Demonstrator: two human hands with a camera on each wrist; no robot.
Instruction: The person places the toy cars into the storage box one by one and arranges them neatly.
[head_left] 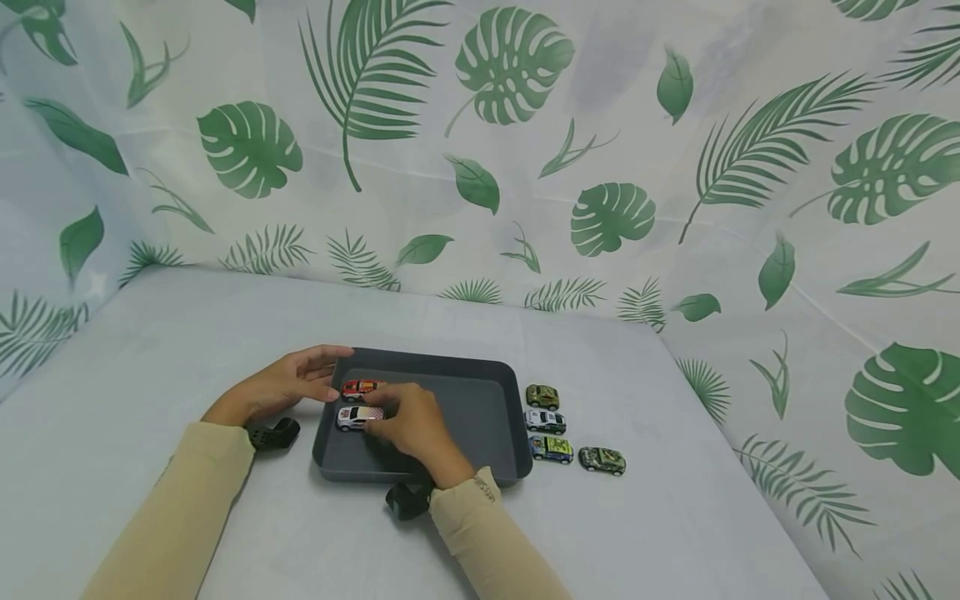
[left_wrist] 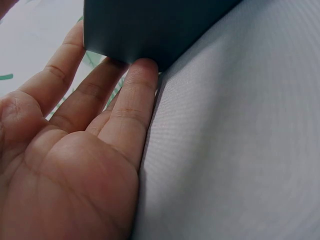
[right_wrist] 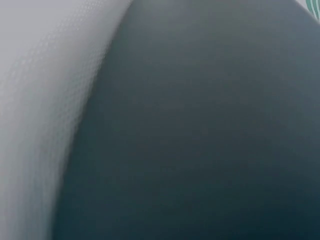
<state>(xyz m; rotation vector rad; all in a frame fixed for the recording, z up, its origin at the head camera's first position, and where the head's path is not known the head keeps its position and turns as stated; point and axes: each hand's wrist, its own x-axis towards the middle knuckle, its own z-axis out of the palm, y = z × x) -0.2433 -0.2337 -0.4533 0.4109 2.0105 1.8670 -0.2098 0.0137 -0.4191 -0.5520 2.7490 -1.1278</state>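
Observation:
A dark grey tray [head_left: 472, 412] lies on the table. My left hand [head_left: 288, 385] rests against its left end, and in the left wrist view the fingers [left_wrist: 135, 95] reach to the outer wall of the tray at a corner, fairly straight. Inside, near that left end, my right hand [head_left: 416, 421] pinches a white toy car [head_left: 356, 417] with a pinkish checked pattern. Just behind it sits a red and orange toy car [head_left: 360, 389], partly covered by the right hand's fingers. The right wrist view holds only the dark tray wall [right_wrist: 190, 125], blurred, without the hand.
Right of the tray stand a green toy car [head_left: 542, 397], a white and black one [head_left: 545, 421], a blue and yellow one [head_left: 551, 449] and a camouflage one [head_left: 602, 460]. A leaf-print curtain [head_left: 517, 175] rises behind the white table [head_left: 675, 517].

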